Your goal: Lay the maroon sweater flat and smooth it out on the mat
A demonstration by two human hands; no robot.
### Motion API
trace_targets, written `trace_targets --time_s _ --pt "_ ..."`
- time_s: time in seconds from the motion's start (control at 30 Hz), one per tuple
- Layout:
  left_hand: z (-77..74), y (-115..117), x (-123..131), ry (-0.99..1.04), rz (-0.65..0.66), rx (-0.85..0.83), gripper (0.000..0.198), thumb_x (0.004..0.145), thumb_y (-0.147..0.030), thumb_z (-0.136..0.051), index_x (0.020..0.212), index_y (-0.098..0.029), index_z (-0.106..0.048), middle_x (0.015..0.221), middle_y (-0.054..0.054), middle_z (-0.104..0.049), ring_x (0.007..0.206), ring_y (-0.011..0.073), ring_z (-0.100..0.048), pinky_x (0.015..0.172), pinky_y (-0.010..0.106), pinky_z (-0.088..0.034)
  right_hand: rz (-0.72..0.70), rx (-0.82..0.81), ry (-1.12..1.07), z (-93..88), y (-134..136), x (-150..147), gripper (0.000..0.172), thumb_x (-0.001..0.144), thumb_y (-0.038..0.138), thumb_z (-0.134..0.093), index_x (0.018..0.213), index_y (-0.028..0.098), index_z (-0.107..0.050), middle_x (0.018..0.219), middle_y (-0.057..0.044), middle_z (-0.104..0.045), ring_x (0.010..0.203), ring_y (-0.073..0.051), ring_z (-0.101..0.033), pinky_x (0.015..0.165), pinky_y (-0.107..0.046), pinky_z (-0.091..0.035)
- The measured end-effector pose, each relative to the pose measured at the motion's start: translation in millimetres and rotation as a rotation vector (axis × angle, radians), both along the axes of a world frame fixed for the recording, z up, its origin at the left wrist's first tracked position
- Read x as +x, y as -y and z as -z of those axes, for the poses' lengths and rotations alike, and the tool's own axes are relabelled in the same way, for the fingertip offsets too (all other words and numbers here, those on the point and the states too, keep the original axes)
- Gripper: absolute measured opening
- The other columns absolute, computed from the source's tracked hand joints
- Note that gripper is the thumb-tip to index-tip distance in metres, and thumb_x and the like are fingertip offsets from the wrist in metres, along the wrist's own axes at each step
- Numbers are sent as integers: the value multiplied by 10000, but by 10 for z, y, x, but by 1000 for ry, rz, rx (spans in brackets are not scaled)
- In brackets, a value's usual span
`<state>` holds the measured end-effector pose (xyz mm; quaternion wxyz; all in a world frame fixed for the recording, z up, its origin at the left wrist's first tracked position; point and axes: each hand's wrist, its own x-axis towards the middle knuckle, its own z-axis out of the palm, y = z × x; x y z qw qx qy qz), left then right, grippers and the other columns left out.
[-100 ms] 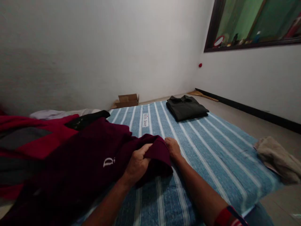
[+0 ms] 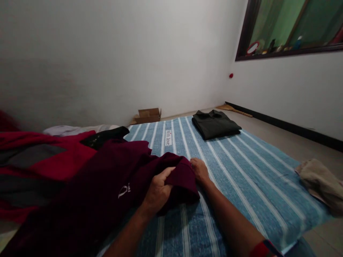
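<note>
A dark maroon shirt (image 2: 107,185) with a small white logo lies spread over the left part of a blue striped mattress (image 2: 241,178). My left hand (image 2: 158,192) grips a bunched fold of the maroon shirt near its sleeve end. My right hand (image 2: 199,171) pinches the same fold from the right side, its fingers under the cloth edge. Both forearms reach in from the bottom of the view.
A folded dark green shirt (image 2: 215,125) lies at the mattress's far end. Red and grey clothes (image 2: 40,157) pile at the left. A beige cloth (image 2: 321,184) sits on the floor at the right, a cardboard box (image 2: 147,115) by the far wall.
The view has shifted slightly; my hands keep their hold on the maroon shirt, with the fold moved a little to the right.
</note>
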<state>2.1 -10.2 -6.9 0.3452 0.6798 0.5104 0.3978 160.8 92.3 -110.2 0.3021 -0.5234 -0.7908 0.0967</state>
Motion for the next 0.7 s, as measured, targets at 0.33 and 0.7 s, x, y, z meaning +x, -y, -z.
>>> trace_targets --time_s 0.33,0.7 --pt "-274 360 -276 -143 204 -260 605 635 -261 -712 1220 -261 -560 1234 18 -593 1102 243 -555 933 317 -434 -48 -48 -93 16 18 27 216 836 202 -468 695 214 -632 764 -29 -613 782 -171 -545 716 -247 -361" --pt "-293 493 -2084 -833 -856 -113 325 735 -422 -536 915 -152 -516 967 167 -632 963 411 -561 767 481 -433 -105 -84 -214 112 31 75 232 804 234 -427 789 217 -658 883 -55 -657 855 -194 -589 768 -282 -420"
